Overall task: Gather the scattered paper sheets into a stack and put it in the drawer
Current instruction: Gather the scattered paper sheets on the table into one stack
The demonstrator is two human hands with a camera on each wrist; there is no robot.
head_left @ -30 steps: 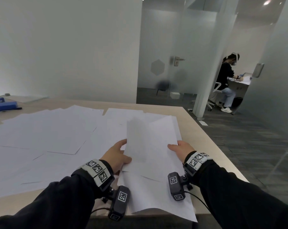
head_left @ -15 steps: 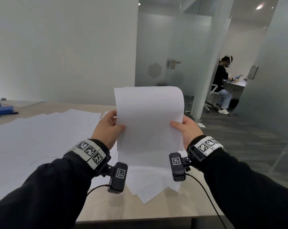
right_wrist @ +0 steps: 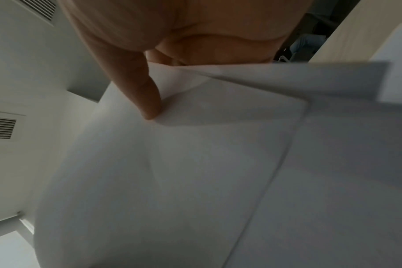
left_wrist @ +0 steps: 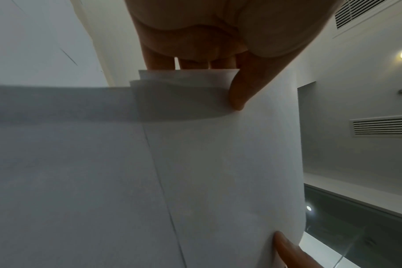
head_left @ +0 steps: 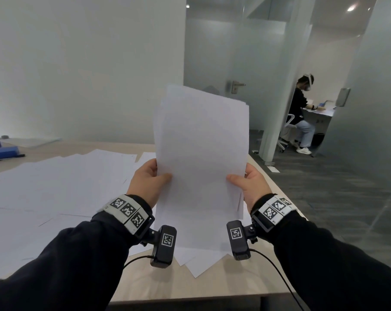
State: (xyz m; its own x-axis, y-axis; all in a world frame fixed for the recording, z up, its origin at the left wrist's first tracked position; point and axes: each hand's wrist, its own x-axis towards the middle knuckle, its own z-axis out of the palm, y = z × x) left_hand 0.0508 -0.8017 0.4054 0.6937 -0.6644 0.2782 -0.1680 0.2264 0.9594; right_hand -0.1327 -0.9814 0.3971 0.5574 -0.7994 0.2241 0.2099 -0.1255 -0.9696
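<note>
I hold a small stack of white paper sheets (head_left: 201, 153) upright above the wooden desk (head_left: 212, 281). My left hand (head_left: 148, 181) pinches its left edge, thumb in front and fingers behind; in the left wrist view the thumb presses the stack (left_wrist: 218, 163). My right hand (head_left: 248, 185) pinches the right edge the same way, and the right wrist view shows the stack (right_wrist: 172, 172) under the thumb. The top edges of the sheets are uneven. More loose sheets (head_left: 55, 187) lie scattered over the desk to the left and under the stack. No drawer is in view.
A blue box (head_left: 1, 151) and a flat white pad (head_left: 30, 141) sit at the desk's far left. The desk's right edge borders a grey floor (head_left: 324, 187). Beyond glass partitions (head_left: 369, 108) a person (head_left: 302, 117) sits at another desk.
Both hands lifted the sheets from lying on the desk to standing upright. The curled top of the stack has straightened, and the hands have dropped slightly lower on its sides.
</note>
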